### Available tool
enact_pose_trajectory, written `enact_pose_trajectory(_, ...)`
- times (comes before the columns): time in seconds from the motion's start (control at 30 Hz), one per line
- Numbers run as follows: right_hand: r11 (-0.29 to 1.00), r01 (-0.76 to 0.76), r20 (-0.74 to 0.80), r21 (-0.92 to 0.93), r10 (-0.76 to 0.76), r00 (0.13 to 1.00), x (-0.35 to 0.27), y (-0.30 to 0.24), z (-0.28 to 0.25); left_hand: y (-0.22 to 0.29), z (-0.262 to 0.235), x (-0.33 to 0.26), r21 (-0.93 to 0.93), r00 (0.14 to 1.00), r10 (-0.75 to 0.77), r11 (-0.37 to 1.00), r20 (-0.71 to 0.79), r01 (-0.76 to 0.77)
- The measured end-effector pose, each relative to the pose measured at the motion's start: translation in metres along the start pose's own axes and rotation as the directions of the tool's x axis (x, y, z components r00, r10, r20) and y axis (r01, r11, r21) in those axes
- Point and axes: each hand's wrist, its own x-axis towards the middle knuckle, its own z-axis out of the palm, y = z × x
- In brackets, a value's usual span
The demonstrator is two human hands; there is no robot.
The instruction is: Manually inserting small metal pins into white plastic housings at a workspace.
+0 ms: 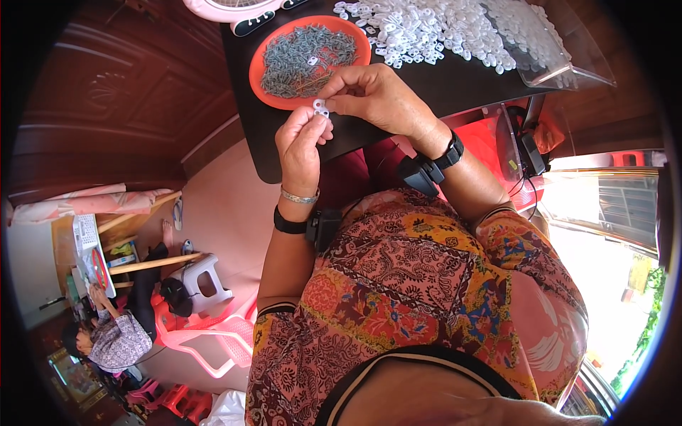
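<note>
Over the near edge of the orange plate (pixel 364 60), my two hands meet at a small white plastic piece (pixel 321 108) with round holes. My left hand (pixel 302 145) pinches it between thumb and fingers from below. From the right, my right hand (pixel 380 98) reaches in, with its thumb and forefinger closed at the upper part of the piece. Whether a screw is also between those fingertips is too small to tell. Grey screws or nails (pixel 305 53) fill the plate, and a loose white piece (pixel 312 61) lies on top of them.
The plate stands on a black table (pixel 257 135). A large heap of white pieces (pixel 433 32) covers its far right, beside a clear plastic bin (pixel 568 74). A pink-rimmed object (pixel 234 13) sits at the far edge. At left, another person (pixel 124 341) sits near a pink chair (pixel 220 341).
</note>
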Motion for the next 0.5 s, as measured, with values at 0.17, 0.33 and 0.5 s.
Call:
enact_pose_trajectory(0.17, 1.0, 0.006, 0.031, -0.019, -0.005, 1.0, -0.0011, -0.0022, 0.0013, 0.0009, -0.0001, -0.0003, 0.008, 1.0, -0.007, 1.0, 0.001, 0.007)
enact_pose_trajectory(0.33, 0.998, 0.019, 0.062, -0.064, -0.015, 0.998, -0.0007, 0.0031, 0.0005, 0.0015, 0.0003, -0.0008, 0.028, 1.0, -0.02, 0.999, -0.005, 0.02)
enact_pose_trajectory(0.5, 0.998, 0.02, 0.056, -0.064, -0.016, 0.998, -0.0023, 0.0051, 0.0008, 0.0015, 0.0014, 0.0005, -0.018, 0.999, -0.048, 0.999, -0.023, 0.047)
